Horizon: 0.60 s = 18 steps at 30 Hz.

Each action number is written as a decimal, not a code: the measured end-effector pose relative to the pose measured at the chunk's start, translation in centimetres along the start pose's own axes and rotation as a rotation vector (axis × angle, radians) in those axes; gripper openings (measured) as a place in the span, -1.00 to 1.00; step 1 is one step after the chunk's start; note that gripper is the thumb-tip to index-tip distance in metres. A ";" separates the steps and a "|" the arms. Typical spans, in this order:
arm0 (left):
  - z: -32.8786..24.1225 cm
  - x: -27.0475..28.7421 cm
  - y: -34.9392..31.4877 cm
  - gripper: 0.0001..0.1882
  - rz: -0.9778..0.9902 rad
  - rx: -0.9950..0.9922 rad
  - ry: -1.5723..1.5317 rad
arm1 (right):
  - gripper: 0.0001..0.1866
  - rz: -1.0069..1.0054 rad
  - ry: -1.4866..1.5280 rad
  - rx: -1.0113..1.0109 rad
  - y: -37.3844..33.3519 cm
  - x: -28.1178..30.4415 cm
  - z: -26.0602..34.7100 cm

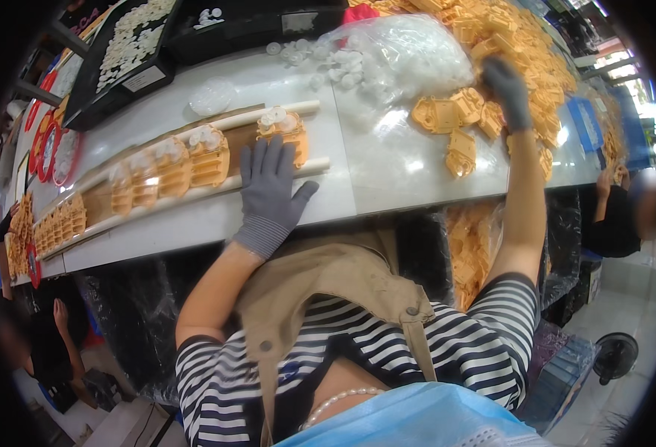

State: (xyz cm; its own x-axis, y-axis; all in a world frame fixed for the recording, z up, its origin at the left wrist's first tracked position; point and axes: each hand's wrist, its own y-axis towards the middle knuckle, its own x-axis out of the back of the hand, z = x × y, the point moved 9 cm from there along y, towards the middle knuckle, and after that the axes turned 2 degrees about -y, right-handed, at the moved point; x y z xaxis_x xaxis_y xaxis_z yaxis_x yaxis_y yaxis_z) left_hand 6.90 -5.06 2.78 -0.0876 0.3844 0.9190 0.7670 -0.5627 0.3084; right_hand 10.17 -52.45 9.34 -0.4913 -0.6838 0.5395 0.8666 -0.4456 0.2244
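My left hand (272,186), in a grey knit glove, lies with fingers stretched and thumb apart over the near edge of an orange plastic housing (292,138). White round plastic pieces (277,117) sit at the far end of that housing. Left of it, several like housings (170,170) stand in a row between two white rails (309,108), also topped with white pieces. My right hand (505,86), gloved in grey too, reaches into a large heap of orange housings (540,71). Motion blurs its fingers, so any hold is unclear. A few loose housings (460,153) lie beside it on the table.
A clear plastic bag (410,59) of white pieces lies behind the rails. Black trays (131,56) stand at the far left, and a clear round lid-like piece (211,97) lies nearby. More orange parts fill a bin (471,246) below the table edge. Other people work at both sides.
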 end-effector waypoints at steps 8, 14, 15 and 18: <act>3.3 1.4 1.9 -0.19 -0.176 0.248 -0.682 | -0.28 0.361 -0.602 0.212 -16.0 -1.2 2.0; 4.5 0.9 4.2 0.02 -0.061 0.232 -0.456 | -0.42 0.435 -0.678 0.433 -18.3 -5.4 2.9; 4.3 0.9 4.4 0.03 -0.083 0.190 -0.374 | -0.42 0.442 -0.671 0.452 -18.6 -5.9 3.2; 4.7 0.8 4.5 0.00 -0.071 0.260 -0.375 | -0.60 0.251 -0.679 0.522 -18.5 -5.3 5.1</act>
State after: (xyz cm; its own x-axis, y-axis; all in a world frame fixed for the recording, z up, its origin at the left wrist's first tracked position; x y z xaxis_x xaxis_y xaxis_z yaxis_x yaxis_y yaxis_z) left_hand 13.21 -3.85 3.77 0.0541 0.6806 0.7306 0.9054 -0.3420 0.2515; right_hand -2.83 -37.57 6.47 -0.2678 -0.1622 0.9497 0.9523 0.1048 0.2864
